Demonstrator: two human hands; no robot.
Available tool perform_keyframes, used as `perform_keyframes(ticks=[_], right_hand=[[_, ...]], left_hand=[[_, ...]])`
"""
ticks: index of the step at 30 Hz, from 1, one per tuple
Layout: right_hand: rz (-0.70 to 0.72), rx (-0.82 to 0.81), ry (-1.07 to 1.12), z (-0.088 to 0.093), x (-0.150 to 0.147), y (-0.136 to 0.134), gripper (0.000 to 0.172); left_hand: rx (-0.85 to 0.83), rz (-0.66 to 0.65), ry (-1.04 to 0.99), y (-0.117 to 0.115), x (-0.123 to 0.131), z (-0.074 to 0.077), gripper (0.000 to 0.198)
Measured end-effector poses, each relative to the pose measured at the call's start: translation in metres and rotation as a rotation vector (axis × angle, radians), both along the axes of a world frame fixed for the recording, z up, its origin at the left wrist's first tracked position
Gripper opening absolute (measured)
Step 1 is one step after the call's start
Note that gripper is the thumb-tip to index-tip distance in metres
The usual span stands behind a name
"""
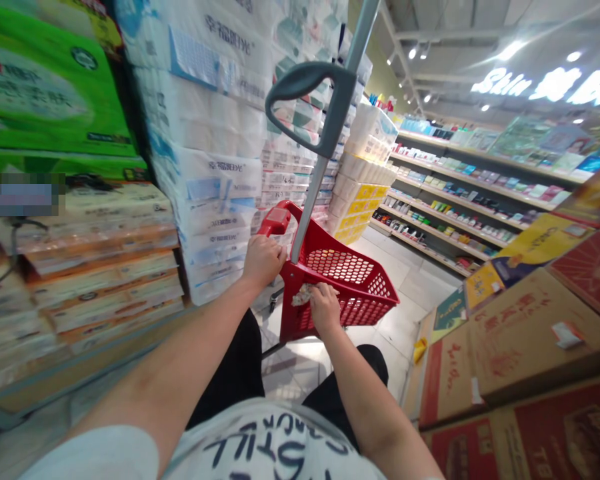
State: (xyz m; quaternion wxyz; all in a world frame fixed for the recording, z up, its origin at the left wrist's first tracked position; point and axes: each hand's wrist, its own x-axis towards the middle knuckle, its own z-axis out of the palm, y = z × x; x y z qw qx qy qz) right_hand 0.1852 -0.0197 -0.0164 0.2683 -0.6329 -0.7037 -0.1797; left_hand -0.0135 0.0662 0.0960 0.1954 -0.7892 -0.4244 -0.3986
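My left hand (263,261) grips the rim of a red plastic shopping basket (330,241) near its far corner, close to the grey telescopic pull handle (308,205). My right hand (325,308) is lower down at the basket's near side. Its fingers pinch a small crumpled patterned packet (301,295) against the red mesh wall. The basket's contents are hard to see, though its perforated inside shows. The handle's looped grip (341,113) rises well above both hands, and neither hand touches it.
Tall stacks of wrapped toilet paper (215,153) and green packs (45,87) stand close on the left. Cardboard cartons (520,347) are piled on the right. Store shelves (460,180) line the far side of the tiled floor (395,320), with a small yellow item (420,350) near the cartons.
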Motion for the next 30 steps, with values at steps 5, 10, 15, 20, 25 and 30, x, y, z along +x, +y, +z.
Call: perform_keyframes(ticks=[5,10,15,20,25,30], right_hand=[[-0.087,-0.161,-0.048,-0.007,0.003,-0.005,0.023],[-0.064,-0.003,-0.070,0.007,0.001,-0.003,0.024],[-0.122,-0.131,-0.144,-0.001,0.004,-0.006,0.018],[-0.118,-0.013,-0.098,0.006,0.003,-0.006,0.019],[-0.210,-0.073,-0.046,0.007,0.013,-0.010,0.013],[-0.139,0.033,0.013,0.009,0.009,-0.012,0.017]], left_hand=[[0.019,0.006,0.019,-0.001,-0.001,0.001,0.044],[0.027,-0.027,-0.010,0.000,-0.001,0.000,0.042],[0.027,-0.012,-0.002,0.000,-0.001,-0.001,0.043],[0.030,0.000,0.000,0.001,-0.001,-0.001,0.044],[0.042,-0.001,0.008,0.002,-0.001,-0.002,0.044],[0.031,-0.013,0.002,0.001,-0.001,0.000,0.045]])
